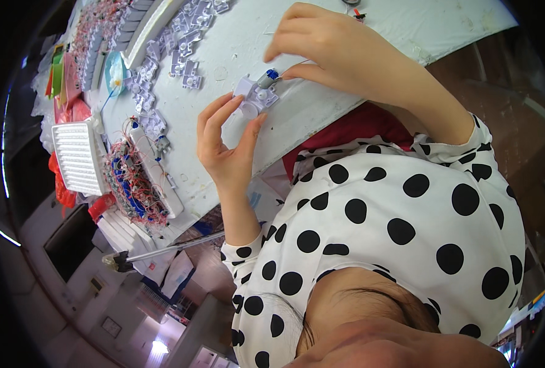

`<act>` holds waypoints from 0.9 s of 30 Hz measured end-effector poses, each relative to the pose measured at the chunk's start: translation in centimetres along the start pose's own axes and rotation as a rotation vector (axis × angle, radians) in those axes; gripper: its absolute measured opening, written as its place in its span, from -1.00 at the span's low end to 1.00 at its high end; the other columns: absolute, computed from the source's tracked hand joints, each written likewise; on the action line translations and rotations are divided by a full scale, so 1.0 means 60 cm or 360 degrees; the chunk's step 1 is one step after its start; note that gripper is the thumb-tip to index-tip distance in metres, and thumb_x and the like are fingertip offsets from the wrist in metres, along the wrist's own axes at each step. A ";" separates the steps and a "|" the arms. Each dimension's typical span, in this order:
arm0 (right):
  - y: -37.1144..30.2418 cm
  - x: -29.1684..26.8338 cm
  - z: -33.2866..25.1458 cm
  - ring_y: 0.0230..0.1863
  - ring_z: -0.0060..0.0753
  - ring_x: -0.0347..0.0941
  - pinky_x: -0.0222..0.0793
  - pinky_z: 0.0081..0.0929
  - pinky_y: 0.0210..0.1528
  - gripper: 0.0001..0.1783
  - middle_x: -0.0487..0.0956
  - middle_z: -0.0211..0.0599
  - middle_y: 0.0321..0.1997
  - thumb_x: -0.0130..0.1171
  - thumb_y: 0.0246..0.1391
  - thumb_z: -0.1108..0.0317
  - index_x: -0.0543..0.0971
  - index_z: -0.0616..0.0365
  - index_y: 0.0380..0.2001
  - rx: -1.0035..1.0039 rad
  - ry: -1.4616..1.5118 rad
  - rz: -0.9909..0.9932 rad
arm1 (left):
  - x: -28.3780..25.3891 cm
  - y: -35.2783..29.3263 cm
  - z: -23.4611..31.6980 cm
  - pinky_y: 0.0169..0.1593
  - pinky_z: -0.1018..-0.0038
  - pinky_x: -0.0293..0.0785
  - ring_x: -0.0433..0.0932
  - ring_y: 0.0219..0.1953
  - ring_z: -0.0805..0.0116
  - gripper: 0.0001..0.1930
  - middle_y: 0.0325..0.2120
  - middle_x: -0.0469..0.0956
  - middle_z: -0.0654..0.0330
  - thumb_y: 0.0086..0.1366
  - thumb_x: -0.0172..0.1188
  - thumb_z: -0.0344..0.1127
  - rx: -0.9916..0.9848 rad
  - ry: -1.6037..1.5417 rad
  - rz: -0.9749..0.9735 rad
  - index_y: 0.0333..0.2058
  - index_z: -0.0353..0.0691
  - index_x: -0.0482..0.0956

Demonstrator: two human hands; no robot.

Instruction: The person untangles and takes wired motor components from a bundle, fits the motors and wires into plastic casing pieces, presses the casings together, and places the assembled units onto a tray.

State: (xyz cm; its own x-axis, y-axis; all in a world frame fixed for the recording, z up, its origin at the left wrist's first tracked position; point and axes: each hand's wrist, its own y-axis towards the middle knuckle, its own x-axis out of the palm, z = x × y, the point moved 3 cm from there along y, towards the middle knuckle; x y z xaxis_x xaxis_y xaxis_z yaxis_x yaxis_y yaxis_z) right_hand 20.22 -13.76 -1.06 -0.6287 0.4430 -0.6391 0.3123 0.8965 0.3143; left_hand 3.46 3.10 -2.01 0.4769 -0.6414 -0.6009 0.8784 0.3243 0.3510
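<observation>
Above the near edge of the table, my left hand (pixel 226 138) grips a small white plastic housing (pixel 248 92) between thumb and fingers. A small grey motor with a blue end cap (pixel 267 78) sits in the housing, at the side toward my right hand. My right hand (pixel 321 49) is bent over that blue end, its fingertips close together around a thin wire (pixel 301 63) by the motor. Its index finger partly arches over the motor. Whether the wire is joined to the motor is too small to tell.
Several similar white housings (pixel 190 46) lie loose at the far left. Nearer, a heap of motors with red wires (pixel 131 178) lies beside a white foam tray (pixel 79 156). A blue bowl (pixel 114 72) stands behind them. The table (pixel 407 30) ends just before my body.
</observation>
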 end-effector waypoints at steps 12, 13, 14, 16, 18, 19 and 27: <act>-0.035 0.047 0.011 -0.16 -0.39 0.47 0.44 -0.40 -0.14 -0.88 0.54 -0.50 -0.39 0.32 -0.14 0.39 0.63 0.11 -0.44 -0.0186 -0.0578 0.0551 | 0.026 -0.015 -0.021 0.27 0.27 0.42 0.50 0.12 0.21 -0.49 0.03 0.49 0.02 0.03 0.45 -0.66 -0.0209 -0.0395 -0.0030 0.00 -0.37 0.56; -0.035 0.048 0.012 -0.16 -0.40 0.47 0.44 -0.40 -0.14 -0.88 0.54 -0.51 -0.40 0.32 -0.13 0.39 0.64 0.09 -0.44 -0.0161 -0.0619 0.0525 | 0.025 -0.017 -0.020 0.28 0.27 0.41 0.49 0.13 0.21 -0.50 0.04 0.48 0.02 0.03 0.44 -0.67 -0.0214 -0.0363 -0.0023 0.00 -0.38 0.56; -0.035 0.048 0.012 -0.17 -0.41 0.47 0.44 -0.40 -0.14 -0.88 0.53 -0.52 -0.41 0.33 -0.13 0.38 0.65 0.07 -0.43 -0.0137 -0.0660 0.0499 | 0.025 -0.017 -0.020 0.28 0.27 0.41 0.49 0.13 0.21 -0.50 0.04 0.48 0.02 0.03 0.44 -0.67 -0.0214 -0.0356 -0.0029 0.00 -0.38 0.56; -0.035 0.046 0.009 -0.17 -0.41 0.47 0.45 -0.40 -0.13 -0.87 0.54 -0.53 -0.41 0.33 -0.13 0.38 0.66 0.06 -0.42 -0.0108 -0.0563 0.0527 | 0.023 -0.018 -0.019 0.28 0.27 0.42 0.49 0.13 0.21 -0.49 0.05 0.46 0.02 0.04 0.44 -0.67 -0.0211 -0.0363 -0.0012 0.01 -0.39 0.55; -0.035 0.046 0.010 -0.18 -0.42 0.47 0.45 -0.40 -0.13 -0.86 0.54 -0.54 -0.40 0.34 -0.13 0.38 0.67 0.05 -0.40 -0.0085 -0.0468 0.0551 | 0.023 -0.019 -0.018 0.28 0.27 0.42 0.49 0.13 0.21 -0.49 0.04 0.46 0.02 0.04 0.44 -0.67 -0.0201 -0.0357 -0.0007 0.01 -0.39 0.55; -0.036 0.047 0.012 -0.19 -0.43 0.48 0.45 -0.41 -0.13 -0.85 0.55 -0.54 -0.39 0.34 -0.12 0.38 0.67 0.04 -0.39 -0.0070 -0.0425 0.0545 | 0.023 -0.019 -0.017 0.29 0.27 0.41 0.49 0.13 0.21 -0.49 0.04 0.46 0.02 0.04 0.44 -0.67 -0.0192 -0.0360 -0.0002 0.01 -0.38 0.55; -0.039 0.051 0.011 -0.19 -0.42 0.49 0.46 -0.44 -0.15 -0.85 0.56 -0.54 -0.32 0.26 -0.09 0.44 0.66 0.03 -0.36 0.0024 -0.0488 0.0479 | 0.021 -0.022 -0.016 0.29 0.28 0.41 0.49 0.13 0.20 -0.49 0.05 0.46 0.01 0.03 0.44 -0.67 -0.0155 -0.0344 -0.0006 0.01 -0.38 0.55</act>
State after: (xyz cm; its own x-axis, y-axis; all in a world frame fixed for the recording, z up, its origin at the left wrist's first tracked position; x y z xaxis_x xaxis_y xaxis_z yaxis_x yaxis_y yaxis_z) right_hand 18.04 -14.49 -4.24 -0.2682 0.6615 -0.7003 0.4614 0.7264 0.5094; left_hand 2.93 2.52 -3.89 0.4650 -0.7734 -0.4308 0.8841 0.3804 0.2714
